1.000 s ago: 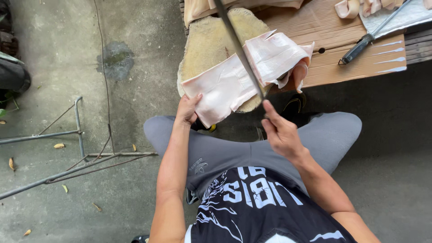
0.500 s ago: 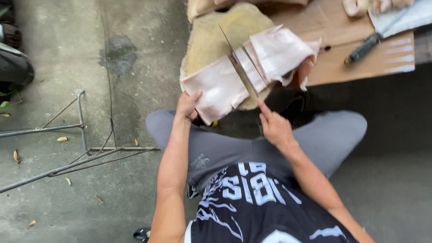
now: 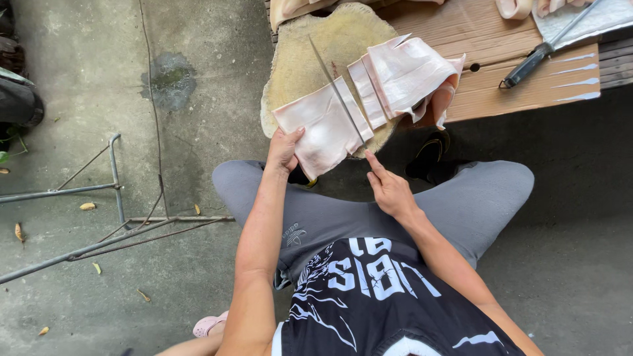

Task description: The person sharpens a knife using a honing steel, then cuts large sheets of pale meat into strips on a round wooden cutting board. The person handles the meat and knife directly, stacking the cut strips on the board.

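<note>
1. On the round wooden chopping block [image 3: 310, 59]: a pale pink slab of pork skin [image 3: 323, 125], spread flat, its near edge overhanging the block toward the seated person's knees. A second, folded sheet of skin [image 3: 412, 72] lies just beside it, partly on the cardboard sheet [image 3: 521, 86].
2. Long thin knife [image 3: 336, 89]: blade laid diagonally across the slab, tip pointing away.
3. Right hand [image 3: 389, 188]: closed on the knife's handle, forefinger stretched along it, wrist low over the thigh.
4. Left hand [image 3: 283, 148]: fingers pressed on the slab's near corner, pinning it; arm straight, elbow tucked.
5. Hands well apart, blade between them.
6. Risk, as judged: the slick skin may slide under the pinning fingers and skew the cut; the overhanging edge may sag or drag off the block; a slipping blade could run toward the left fingers or the knees.
7. Spare dark-handled knife [image 3: 527, 66]: on the cardboard, untouched.
</note>
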